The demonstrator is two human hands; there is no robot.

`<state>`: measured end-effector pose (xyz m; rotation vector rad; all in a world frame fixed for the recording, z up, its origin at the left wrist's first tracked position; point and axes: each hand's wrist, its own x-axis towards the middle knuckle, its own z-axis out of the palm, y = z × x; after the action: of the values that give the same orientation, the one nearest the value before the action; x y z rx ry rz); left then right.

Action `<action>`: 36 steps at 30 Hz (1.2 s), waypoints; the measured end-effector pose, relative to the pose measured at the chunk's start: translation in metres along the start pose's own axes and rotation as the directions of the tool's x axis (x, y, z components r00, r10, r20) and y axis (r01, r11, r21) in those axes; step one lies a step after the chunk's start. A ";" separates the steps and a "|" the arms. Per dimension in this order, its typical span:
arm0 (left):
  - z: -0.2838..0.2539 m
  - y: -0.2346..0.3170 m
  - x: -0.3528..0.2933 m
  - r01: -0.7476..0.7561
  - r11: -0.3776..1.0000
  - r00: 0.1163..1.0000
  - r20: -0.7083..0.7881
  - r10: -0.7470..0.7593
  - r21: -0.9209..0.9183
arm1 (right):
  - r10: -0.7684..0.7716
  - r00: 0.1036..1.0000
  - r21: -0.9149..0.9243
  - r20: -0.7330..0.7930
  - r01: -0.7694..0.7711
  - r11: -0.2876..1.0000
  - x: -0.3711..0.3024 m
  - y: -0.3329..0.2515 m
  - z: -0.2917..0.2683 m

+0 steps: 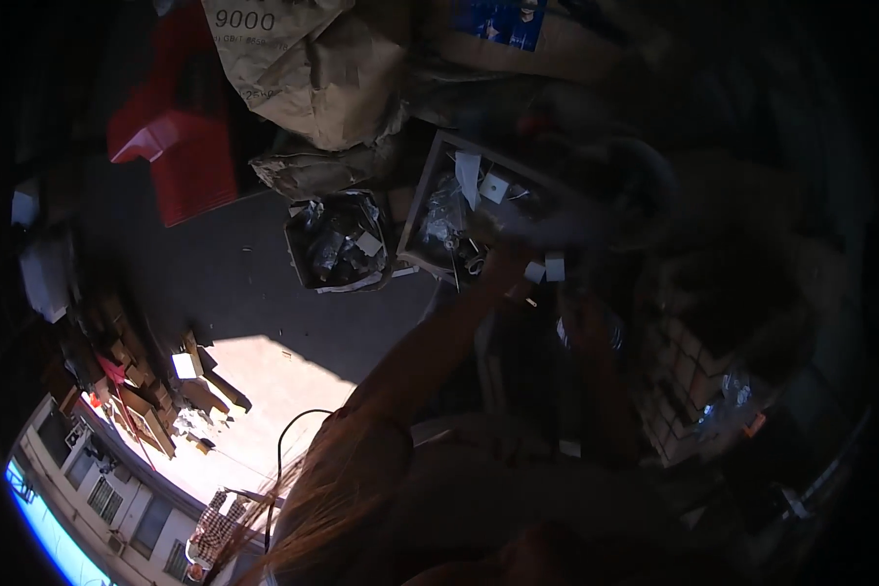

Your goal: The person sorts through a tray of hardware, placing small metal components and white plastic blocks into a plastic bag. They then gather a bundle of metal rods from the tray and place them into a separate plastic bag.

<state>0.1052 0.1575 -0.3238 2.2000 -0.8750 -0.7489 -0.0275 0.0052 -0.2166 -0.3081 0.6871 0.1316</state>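
My left forearm reaches up from below to the shallow crate [415,220], and my left hand [511,256] is by its near side. Shadow hides the fingers. Two small white boxes, one [535,272] close to that hand and the other [555,267] beside it, catch the light. Farther right, my right hand [584,317] is a dark shape next to something shiny and clear [610,330]; its fingers cannot be made out. Inside the crate lie crumpled clear plastic [442,217], a white strip [468,178] and a small white square box [494,188].
An open bin [298,264] of plastic scraps stands left of the crate. Beyond are a large brown paper sack [317,83] and a red plastic object [190,161]. Stacked small boxes [689,376] are at right. Cardboard [146,415] lies at left by sunlit ground [283,381], where a person [215,527] appears.
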 end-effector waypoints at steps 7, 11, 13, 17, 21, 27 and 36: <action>-0.010 0.010 0.082 -0.109 0.834 0.908 0.395 -0.137 0.541 | -0.286 0.957 -0.700 -0.044 0.174 0.693 -0.055 -0.042 -0.004; 0.004 0.013 0.056 0.558 0.793 0.792 -0.129 -0.597 -0.245 | -0.120 0.975 -0.355 -0.185 0.047 0.934 -0.078 -0.048 -0.042; -0.024 0.049 0.032 0.570 0.651 0.734 -0.046 -0.678 -0.501 | -0.152 0.979 -0.405 -0.133 0.087 0.910 -0.087 -0.055 -0.045; -0.042 0.073 -0.017 0.362 0.383 0.839 0.118 -0.532 -0.850 | -0.005 0.998 -0.169 -0.068 -0.007 0.986 -0.084 -0.076 -0.008; -0.122 0.145 -0.061 0.372 0.038 0.822 0.311 -0.477 -0.927 | 0.091 0.975 -0.188 -0.204 -0.130 0.974 -0.086 -0.098 0.098; -0.158 0.205 -0.079 0.442 0.224 0.894 0.447 -0.030 -0.869 | -0.145 0.986 -0.317 -0.080 0.112 0.942 -0.093 -0.073 0.110; -0.214 0.237 -0.087 0.566 0.308 0.743 0.635 0.212 -0.765 | -0.414 0.910 0.068 0.005 0.413 0.908 -0.134 -0.005 0.168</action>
<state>0.1115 0.1624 0.0072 0.8760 -0.2085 -1.6962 -0.0286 0.0522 -0.0069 -0.3832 0.5915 -0.2937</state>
